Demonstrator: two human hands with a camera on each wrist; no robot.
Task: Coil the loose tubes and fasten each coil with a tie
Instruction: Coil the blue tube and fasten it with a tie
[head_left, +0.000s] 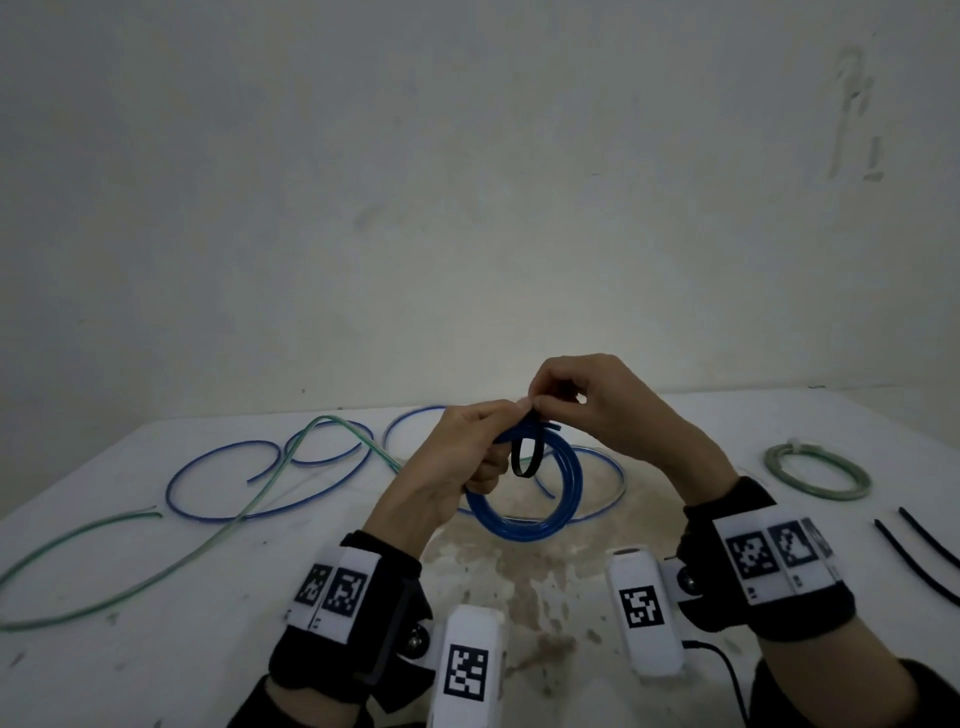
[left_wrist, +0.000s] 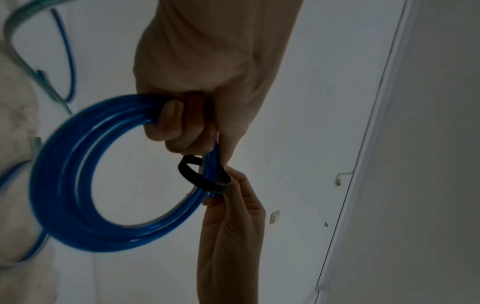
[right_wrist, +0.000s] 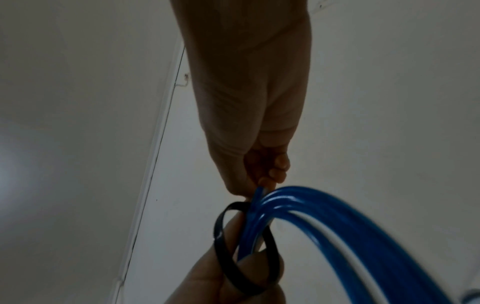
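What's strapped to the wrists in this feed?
Both hands are bare. Each wrist wears a black band with white panels of black square-code markers. A white camera block with its own marker sits under each wrist; a thin black cable trails from the right one.

table (head_left: 156, 649): white (stained in the middle) | wall (head_left: 467, 156): pale, scuffed | cable (head_left: 727, 670): black

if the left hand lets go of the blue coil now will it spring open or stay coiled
Likely springs open: the black tie hangs as a slack loop around the blue coil. The loose blue tube lies in wide curves, suggesting springy stiffness.
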